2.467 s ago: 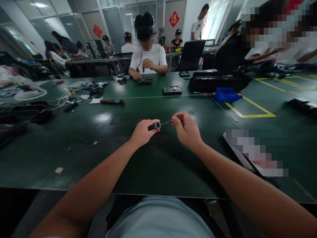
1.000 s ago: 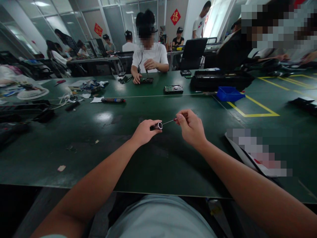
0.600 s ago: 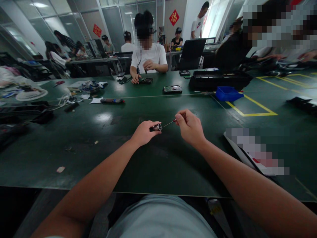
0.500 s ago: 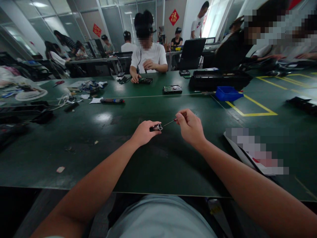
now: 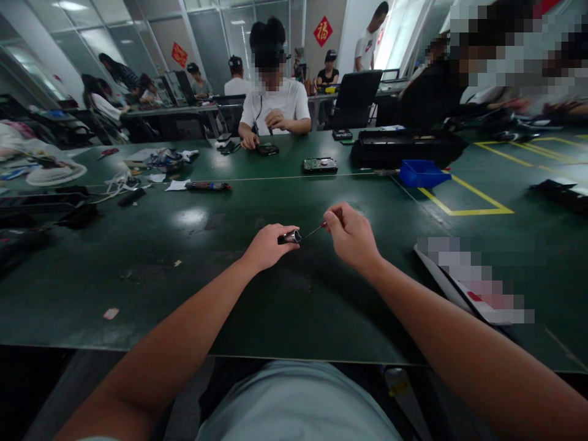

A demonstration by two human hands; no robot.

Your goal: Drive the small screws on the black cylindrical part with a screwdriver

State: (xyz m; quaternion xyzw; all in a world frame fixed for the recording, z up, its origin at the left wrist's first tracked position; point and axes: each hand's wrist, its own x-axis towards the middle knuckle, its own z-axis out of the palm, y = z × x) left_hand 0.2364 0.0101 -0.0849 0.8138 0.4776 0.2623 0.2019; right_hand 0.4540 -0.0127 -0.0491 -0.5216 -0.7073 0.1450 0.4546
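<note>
Between the thumb and fingers of my left hand (image 5: 267,246) is a short dark cylinder (image 5: 290,237) with a bright metal rim. Its open end faces right, and the rest of it is hidden by the hand. My right hand (image 5: 351,236) pinches the reddish handle of a thin screwdriver (image 5: 314,232). The metal shaft slants down to the left, with its tip close to the cylinder's rim; whether they touch I cannot tell. Both hands are held over the green table (image 5: 294,318).
A bare hard drive (image 5: 320,165) lies ahead, with a blue tray (image 5: 422,173) and a long black case (image 5: 408,147) to its right. Across the table a person (image 5: 274,104) works on a small device. A dark pen-like tool (image 5: 209,186) and cables lie left. A white packet (image 5: 438,275) lies right.
The screwdriver and my right hand have shifted slightly left. The cylinder's open end has turned a little, and my left hand stays in place.
</note>
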